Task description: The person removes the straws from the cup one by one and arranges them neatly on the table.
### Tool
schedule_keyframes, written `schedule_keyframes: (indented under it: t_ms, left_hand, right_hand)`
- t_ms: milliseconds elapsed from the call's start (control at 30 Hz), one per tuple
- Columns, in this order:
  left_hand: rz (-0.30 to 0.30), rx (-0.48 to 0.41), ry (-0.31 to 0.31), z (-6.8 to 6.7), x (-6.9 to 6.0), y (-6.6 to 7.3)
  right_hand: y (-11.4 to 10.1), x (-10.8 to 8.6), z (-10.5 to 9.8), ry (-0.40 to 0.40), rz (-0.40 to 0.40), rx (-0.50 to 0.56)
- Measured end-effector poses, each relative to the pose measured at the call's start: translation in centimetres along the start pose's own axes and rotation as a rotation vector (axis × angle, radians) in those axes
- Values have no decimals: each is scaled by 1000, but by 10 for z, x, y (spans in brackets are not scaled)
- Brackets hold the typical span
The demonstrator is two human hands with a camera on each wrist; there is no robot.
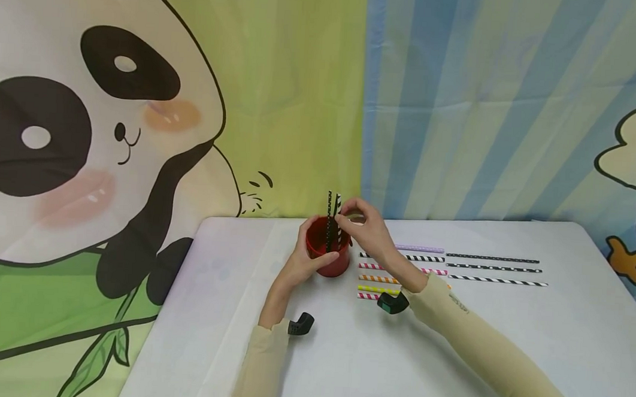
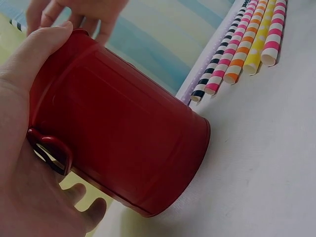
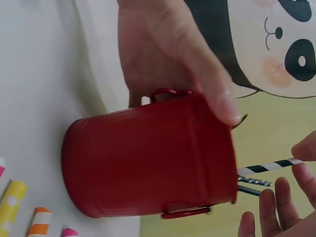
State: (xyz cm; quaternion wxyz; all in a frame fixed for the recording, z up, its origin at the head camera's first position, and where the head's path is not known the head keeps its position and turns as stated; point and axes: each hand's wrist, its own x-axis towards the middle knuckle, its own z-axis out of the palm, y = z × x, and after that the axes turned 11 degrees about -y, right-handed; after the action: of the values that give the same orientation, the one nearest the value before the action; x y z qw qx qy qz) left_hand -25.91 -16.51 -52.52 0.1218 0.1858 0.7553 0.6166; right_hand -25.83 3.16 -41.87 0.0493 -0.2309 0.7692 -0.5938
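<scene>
A small red metal bucket [image 1: 335, 268] with side handles stands on the table. My left hand [image 1: 301, 254] holds it near the rim from the left, and in the left wrist view the thumb lies along its upper edge. Several black-and-white paper straws stand in the bucket, including a dotted straw [image 1: 329, 217]. At the opening, my right hand [image 1: 369, 228] pinches the top of a striped black-and-white straw [image 3: 269, 167] between thumb and finger. The lower ends of the straws are hidden inside the bucket.
Right of the bucket lie rows of paper straws: a lilac straw [image 1: 420, 249], an orange striped straw [image 2: 244, 44], a yellow straw [image 2: 259, 39] and several others. Farther right lie black-and-white straws, among them a striped straw [image 1: 499, 280]. A printed cloth [image 1: 301, 102] hangs behind the table.
</scene>
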Motion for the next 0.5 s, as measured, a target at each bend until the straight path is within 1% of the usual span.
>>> schedule_keyframes:
  t_ms: [100,300,500]
  left_hand:
    - [5,-2,-3,0,0,0]
    - [3,-6,-8,0,1,-2]
    - [3,-14,-15,-1,2,-2]
  right_hand:
    - [-2,0,-1,-4,-24,-7]
    - [15,7,-3,3,-57,-7]
    - [5,2,-7,15,-117,8]
